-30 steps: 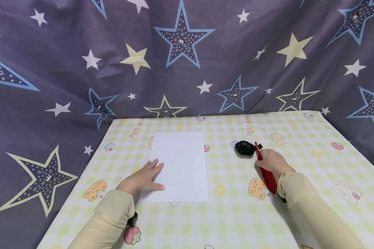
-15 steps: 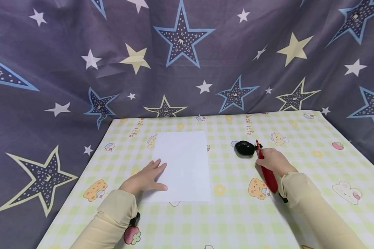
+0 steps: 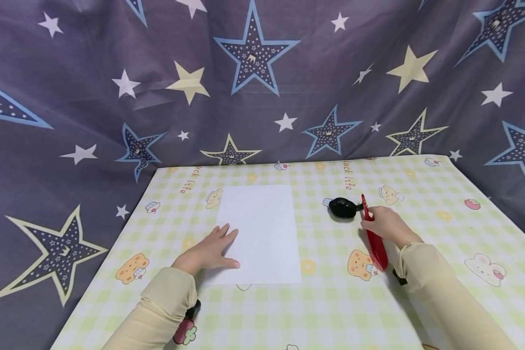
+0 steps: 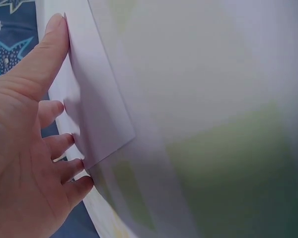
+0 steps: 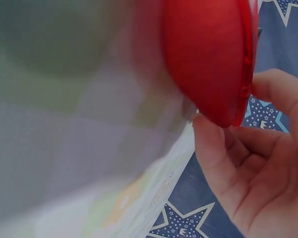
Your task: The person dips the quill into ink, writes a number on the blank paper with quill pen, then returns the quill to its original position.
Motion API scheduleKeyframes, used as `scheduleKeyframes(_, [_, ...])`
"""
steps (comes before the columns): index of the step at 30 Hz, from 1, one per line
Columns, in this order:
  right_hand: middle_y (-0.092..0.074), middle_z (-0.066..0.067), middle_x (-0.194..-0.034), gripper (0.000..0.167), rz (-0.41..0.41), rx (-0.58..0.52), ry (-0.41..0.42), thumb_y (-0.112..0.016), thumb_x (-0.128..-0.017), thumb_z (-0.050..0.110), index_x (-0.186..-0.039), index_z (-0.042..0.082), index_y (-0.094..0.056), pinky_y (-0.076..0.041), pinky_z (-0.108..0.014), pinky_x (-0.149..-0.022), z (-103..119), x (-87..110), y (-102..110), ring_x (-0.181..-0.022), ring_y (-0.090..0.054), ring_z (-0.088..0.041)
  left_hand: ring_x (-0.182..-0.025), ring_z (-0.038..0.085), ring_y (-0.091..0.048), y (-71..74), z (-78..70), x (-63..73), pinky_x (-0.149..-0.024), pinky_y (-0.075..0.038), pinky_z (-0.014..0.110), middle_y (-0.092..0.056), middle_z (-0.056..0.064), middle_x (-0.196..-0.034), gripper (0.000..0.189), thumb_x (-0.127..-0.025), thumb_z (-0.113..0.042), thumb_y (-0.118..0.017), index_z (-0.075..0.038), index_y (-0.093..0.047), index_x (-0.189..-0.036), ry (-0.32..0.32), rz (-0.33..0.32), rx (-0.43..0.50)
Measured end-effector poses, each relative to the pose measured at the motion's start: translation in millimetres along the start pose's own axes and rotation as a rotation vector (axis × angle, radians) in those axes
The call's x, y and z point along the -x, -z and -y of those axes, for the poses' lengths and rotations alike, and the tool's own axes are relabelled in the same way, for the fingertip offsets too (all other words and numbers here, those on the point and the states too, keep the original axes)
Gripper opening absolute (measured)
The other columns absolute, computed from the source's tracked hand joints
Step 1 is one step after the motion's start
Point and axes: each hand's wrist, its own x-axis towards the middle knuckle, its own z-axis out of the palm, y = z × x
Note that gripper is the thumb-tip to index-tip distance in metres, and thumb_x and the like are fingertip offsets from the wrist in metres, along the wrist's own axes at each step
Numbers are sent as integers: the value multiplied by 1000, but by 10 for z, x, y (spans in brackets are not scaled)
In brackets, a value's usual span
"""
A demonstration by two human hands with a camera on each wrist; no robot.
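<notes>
A blank white sheet of paper [image 3: 264, 231] lies on the table left of the middle. Spread and fairly straight, the fingers of my left hand [image 3: 210, 253] rest on its left edge; in the left wrist view that hand [image 4: 27, 134] touches the paper [image 4: 102, 114], which bends up slightly along the fingertips. On the right, my right hand [image 3: 389, 226] pinches a long red zippered case [image 3: 377, 250] near its far end. The right wrist view shows the red case [image 5: 208, 54] tapering down between the thumb and fingers of the hand [image 5: 268, 148].
Just left of the red case sits a glossy black rounded object [image 3: 342, 208] with a short black piece sticking out toward the case. A checked cloth with cartoon prints [image 3: 253, 316] covers the table. Behind hangs a dark star-patterned curtain [image 3: 157, 58].
My left hand and the paper have slid a little to the right. My right hand has shifted slightly, and the red case stands more on edge.
</notes>
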Motion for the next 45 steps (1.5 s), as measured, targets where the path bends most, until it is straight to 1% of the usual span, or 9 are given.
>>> scheduleKeyframes(4, [-59, -16, -86, 54, 3, -57, -3, -58, -86, 16, -127, -16, -41, -50, -28, -54, 14, 8, 0, -64, -55, -17, -133, 45, -3, -5, -40, 6, -104, -11, 57, -9, 25, -149, 87, -82, -42, -67, -2, -23, -145, 5, 4, 4])
scheduleKeyframes(9, [-58, -12, -79, 45, -11, -87, 35, -57, -86, 16, -120, -12, -48, -50, -28, -52, 2, 20, 3, -61, -55, -15, -133, 46, -3, -15, -85, -1, -104, -11, 58, -9, 26, -148, 86, -82, -41, -67, -2, -24, -145, -3, 3, 6])
scheduleKeyframes(16, [-60, -16, -86, 53, -28, -188, 61, -58, -88, 18, -127, -14, -42, -52, -30, -54, -25, 29, 12, -68, -59, -17, -133, 45, -4, -52, -113, -28, -105, -11, 56, -10, 25, -149, 86, -82, -42, -67, -4, -24, -146, 6, -9, -8])
scheduleKeyframes(23, [-59, -16, -84, 55, -40, -249, 70, -57, -90, 21, -129, -14, -40, -53, -33, -57, -12, 44, 40, -66, -59, -16, -134, 44, -4, -84, -152, -54, -105, -11, 56, -10, 23, -149, 87, -81, -43, -67, -5, -24, -146, 22, -9, -8])
scheduleKeyframes(28, [-58, -20, -91, 61, -31, -279, 57, -57, -91, 20, -134, -15, -33, -54, -33, -59, 4, 58, 59, -68, -59, -17, -134, 44, -4, -104, -180, -70, -105, -11, 55, -10, 23, -149, 88, -80, -43, -68, -5, -24, -146, 22, -6, -5])
scheduleKeyframes(32, [-56, -24, -96, 65, -38, -317, 84, -57, -90, 18, -136, -16, -26, -54, -35, -58, 8, 81, 74, -67, -59, -18, -134, 44, -4, -115, -195, -83, -105, -11, 55, -10, 23, -149, 88, -80, -43, -67, -5, -24, -146, 8, -6, -9])
scheduleKeyframes(37, [-55, -27, -96, 70, -52, -397, 122, -56, -89, 12, -142, -9, -16, -53, -39, -55, -2, 102, 80, -62, -60, -19, -134, 44, -4, -125, -228, -96, -106, -11, 54, -9, 23, -149, 88, -81, -45, -67, -5, -23, -146, -7, 0, -20])
scheduleKeyframes(41, [-57, -26, -95, 68, -55, -450, 140, -56, -89, 11, -144, -3, -19, -53, -41, -55, -23, 105, 72, -62, -60, -19, -134, 43, -3, -128, -276, -98, -105, -11, 55, -9, 22, -150, 88, -80, -45, -67, -6, -23, -146, -2, 4, -11])
scheduleKeyframes(45, [-58, -29, -95, 65, -47, -523, 168, -56, -90, 11, -144, -1, -22, -53, -43, -56, -39, 115, 62, -61, -59, -21, -135, 42, -3, -146, -308, -110, -106, -11, 54, -10, 21, -150, 88, -80, -45, -68, -7, -24, -146, 9, 1, -14])
